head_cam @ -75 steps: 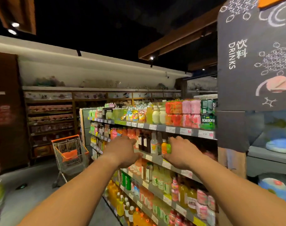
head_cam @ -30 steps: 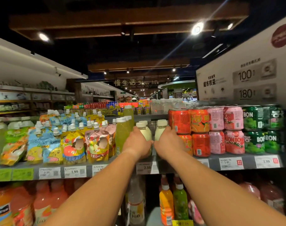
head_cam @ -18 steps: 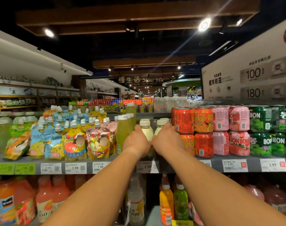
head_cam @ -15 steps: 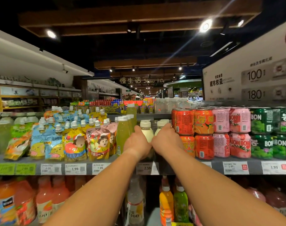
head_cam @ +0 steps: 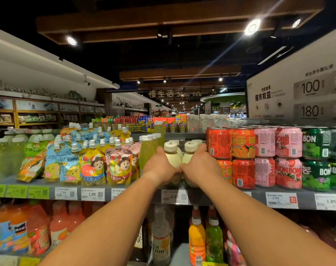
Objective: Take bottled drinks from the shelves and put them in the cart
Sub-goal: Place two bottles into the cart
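Head view: two cream bottles are gripped side by side on the top shelf [head_cam: 205,196]. The left bottle [head_cam: 172,156] is wrapped by the curled fingers of the left hand [head_cam: 159,170], the right bottle [head_cam: 189,155] by the right hand [head_cam: 200,167]; both hands touch at the knuckles. Stacked cans [head_cam: 230,156] stand at three o'clock of the right hand, a green bottle [head_cam: 147,152] at nine o'clock of the left. Both bottles are best lifted straight out, so neighbours are not knocked. No cart is seen.
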Available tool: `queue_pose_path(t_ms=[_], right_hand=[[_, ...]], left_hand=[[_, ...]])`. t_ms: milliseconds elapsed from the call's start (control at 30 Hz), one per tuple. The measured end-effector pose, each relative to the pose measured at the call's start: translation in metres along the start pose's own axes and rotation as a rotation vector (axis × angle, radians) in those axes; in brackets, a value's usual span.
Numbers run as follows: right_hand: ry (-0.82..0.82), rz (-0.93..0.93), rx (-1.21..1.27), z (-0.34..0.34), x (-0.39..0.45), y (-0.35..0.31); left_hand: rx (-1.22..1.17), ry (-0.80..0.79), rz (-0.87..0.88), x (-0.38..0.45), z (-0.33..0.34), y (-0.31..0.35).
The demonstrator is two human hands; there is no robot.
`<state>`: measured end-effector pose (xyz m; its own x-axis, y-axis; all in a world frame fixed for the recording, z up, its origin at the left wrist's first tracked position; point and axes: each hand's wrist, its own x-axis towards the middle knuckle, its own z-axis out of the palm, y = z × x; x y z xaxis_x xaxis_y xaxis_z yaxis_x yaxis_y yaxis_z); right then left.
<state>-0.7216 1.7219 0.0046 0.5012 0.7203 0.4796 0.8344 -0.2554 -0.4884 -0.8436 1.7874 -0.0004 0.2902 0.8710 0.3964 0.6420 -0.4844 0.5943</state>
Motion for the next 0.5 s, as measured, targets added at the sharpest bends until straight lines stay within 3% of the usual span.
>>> queue_pose_path(t_ms=[200,400,500], right_hand=[[0.053,-0.083,0.022,-0.006,-0.006,0.006],[0.23,-0.222,0.09,-0.019,-0.008,-0.005],[0.217,-0.24,0.163,-0.017,-0.016,-0.024]], left_hand=[[-0.025,0.109,0.14,-0.013,-0.008,-0.01],[-0.058,0.258,0.188,-0.025,-0.045,-0.016],[-0.028,0.323,0.186,-0.035,-0.067,-0.025]])
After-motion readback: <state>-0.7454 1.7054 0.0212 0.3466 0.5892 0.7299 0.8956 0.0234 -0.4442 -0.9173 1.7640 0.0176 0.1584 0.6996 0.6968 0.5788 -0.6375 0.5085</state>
